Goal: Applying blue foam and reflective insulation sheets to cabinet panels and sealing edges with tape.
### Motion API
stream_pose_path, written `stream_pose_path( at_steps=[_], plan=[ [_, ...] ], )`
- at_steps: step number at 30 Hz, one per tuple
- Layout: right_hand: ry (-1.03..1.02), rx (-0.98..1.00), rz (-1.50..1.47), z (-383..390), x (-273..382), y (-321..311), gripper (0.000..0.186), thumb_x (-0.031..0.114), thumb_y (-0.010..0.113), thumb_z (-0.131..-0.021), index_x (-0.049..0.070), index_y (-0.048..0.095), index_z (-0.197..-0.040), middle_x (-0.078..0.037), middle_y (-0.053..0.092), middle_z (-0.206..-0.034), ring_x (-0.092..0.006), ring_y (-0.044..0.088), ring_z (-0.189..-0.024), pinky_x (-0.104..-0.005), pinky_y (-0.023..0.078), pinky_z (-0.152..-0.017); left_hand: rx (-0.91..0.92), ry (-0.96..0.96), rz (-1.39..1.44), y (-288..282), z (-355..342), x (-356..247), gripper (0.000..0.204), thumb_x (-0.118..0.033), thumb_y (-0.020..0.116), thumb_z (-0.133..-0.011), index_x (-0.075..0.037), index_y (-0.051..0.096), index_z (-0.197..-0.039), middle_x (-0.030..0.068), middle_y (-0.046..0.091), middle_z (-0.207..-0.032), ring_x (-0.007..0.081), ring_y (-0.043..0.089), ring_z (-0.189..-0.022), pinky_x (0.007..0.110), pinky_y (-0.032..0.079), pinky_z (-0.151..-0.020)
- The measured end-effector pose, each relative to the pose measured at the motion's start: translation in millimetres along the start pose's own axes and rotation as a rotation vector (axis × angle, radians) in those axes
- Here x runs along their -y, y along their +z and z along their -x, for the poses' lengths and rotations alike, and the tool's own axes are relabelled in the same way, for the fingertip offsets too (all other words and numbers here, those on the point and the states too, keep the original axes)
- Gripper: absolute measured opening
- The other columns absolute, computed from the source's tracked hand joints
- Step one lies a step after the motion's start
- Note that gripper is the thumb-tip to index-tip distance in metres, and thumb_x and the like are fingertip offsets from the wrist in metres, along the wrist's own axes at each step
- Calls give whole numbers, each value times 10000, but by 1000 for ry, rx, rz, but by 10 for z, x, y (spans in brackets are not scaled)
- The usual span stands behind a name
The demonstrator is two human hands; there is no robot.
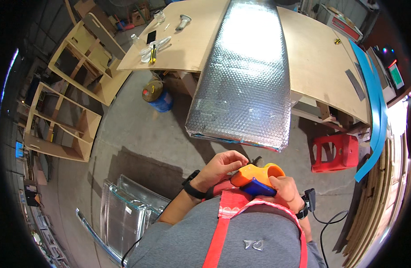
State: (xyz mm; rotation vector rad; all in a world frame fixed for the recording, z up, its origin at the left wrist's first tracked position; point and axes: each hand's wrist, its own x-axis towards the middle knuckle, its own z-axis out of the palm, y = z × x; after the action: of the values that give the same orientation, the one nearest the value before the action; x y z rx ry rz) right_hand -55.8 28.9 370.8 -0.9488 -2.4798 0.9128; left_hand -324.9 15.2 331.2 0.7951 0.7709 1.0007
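Observation:
In front of my chest I hold an orange and blue tape dispenser (252, 177). My right hand (286, 190) grips its right side, with the thumb laid against the orange ring. At the dispenser's left end is my left hand (221, 169), its fingers curled and the thumb close to the index finger. Whether a tape end lies between those fingertips is too small to tell. Just beyond both hands, a long flat package wrapped in silvery bubble foil (241, 89) juts over the near edge of the wooden table.
The plywood table (317, 76) carries a yellow utility knife (153, 53), a phone (151, 36) and a blue strip (373, 102). A red stool (335, 152) and a blue bucket (160, 99) stand on the floor. More foil-wrapped pieces (125, 210) lie left; wooden frames (65, 127) stand farther left.

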Motion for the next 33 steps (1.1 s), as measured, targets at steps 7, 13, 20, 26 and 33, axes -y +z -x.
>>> stream_pose_path(
  at_steps=[7, 13, 20, 26, 33],
  plan=[
    [118, 46, 75, -59, 14, -75, 534, 490, 787, -747, 24, 569, -890, -173, 613, -722, -380, 631, -664, -424, 507, -593, -634, 476, 20, -836, 103, 561, 85, 0, 651, -899, -73, 649, -944, -11, 640, -893, 78, 567, -818, 230, 465, -786],
    [209, 111, 212, -244, -220, 45, 527, 508, 758, -757, 31, 577, -888, -189, 642, -750, -384, 648, -695, -451, 511, -625, -1030, 533, -177, -1777, 261, 415, 27, -106, 649, -948, -99, 629, -965, -46, 582, -873, 70, 503, -798, 233, 410, -746],
    [248, 144, 366, -706, -244, 112, 509, 507, 727, -790, 32, 570, -880, -181, 647, -713, -369, 653, -666, -459, 497, -608, -985, 554, 24, -2215, -365, 448, 20, -146, 648, -959, -131, 635, -958, -71, 604, -888, 34, 471, -746, 196, 360, -681],
    [263, 153, 362, -710, -236, 126, 518, 519, 736, -772, 43, 569, -887, -170, 643, -704, -367, 654, -672, -461, 499, -620, -887, 430, 187, -2183, -497, 462, 118, -269, 618, -977, -172, 597, -1039, -46, 620, -888, 102, 639, -757, 272, 491, -495],
    [243, 175, 353, -770, -302, 69, 511, 511, 741, -767, 43, 563, -870, -172, 648, -723, -367, 658, -687, -462, 499, -621, -1265, 400, -428, -2287, -532, 521, 415, -312, 529, -1022, 8, 547, -1286, 97, 614, -1108, 152, 587, -813, 296, 499, -735]
  ],
)
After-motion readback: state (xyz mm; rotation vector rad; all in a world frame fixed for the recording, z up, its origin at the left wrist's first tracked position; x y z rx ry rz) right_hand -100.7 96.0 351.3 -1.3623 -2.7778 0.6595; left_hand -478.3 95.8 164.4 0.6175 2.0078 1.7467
